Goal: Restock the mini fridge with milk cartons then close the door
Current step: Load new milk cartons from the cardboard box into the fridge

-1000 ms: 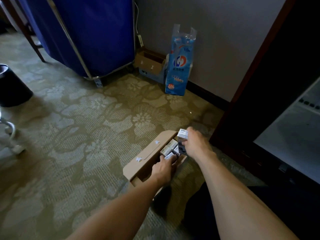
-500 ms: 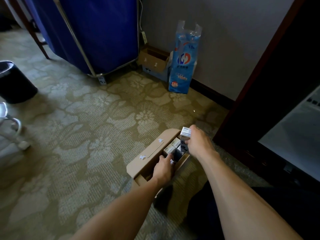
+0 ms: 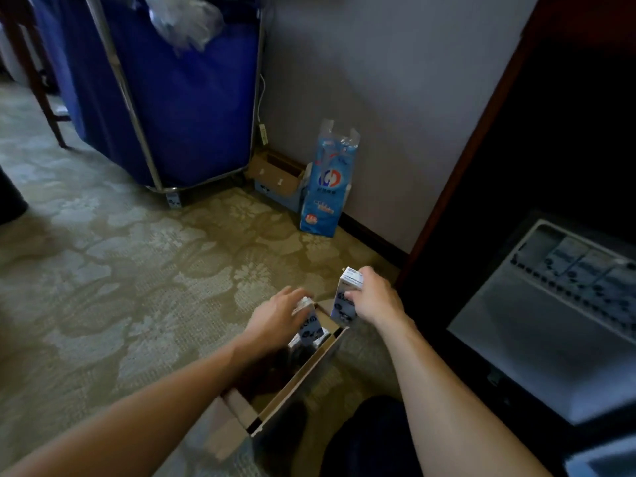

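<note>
One milk carton in each hand at the cardboard box

The right hand (image 3: pixel 375 301) is wrapped round the upper part of a milk carton (image 3: pixel 345 304), holding it upright just above the far right corner of the cardboard box (image 3: pixel 299 376). The left hand (image 3: pixel 275 318) curls over the top of a second carton (image 3: pixel 310 323), which stands at the far end of the box among others. To the right of the box the mini fridge door (image 3: pixel 533 346) lies open, with cartons lined up in its door shelf (image 3: pixel 564 266). These small sealed cartons are probably light, with a little liquid heft. Their paperboard walls are stiff but would dent under a hard squeeze, and the printed faces may be slick. The best hold is across two opposite faces, near the upper half.
</note>
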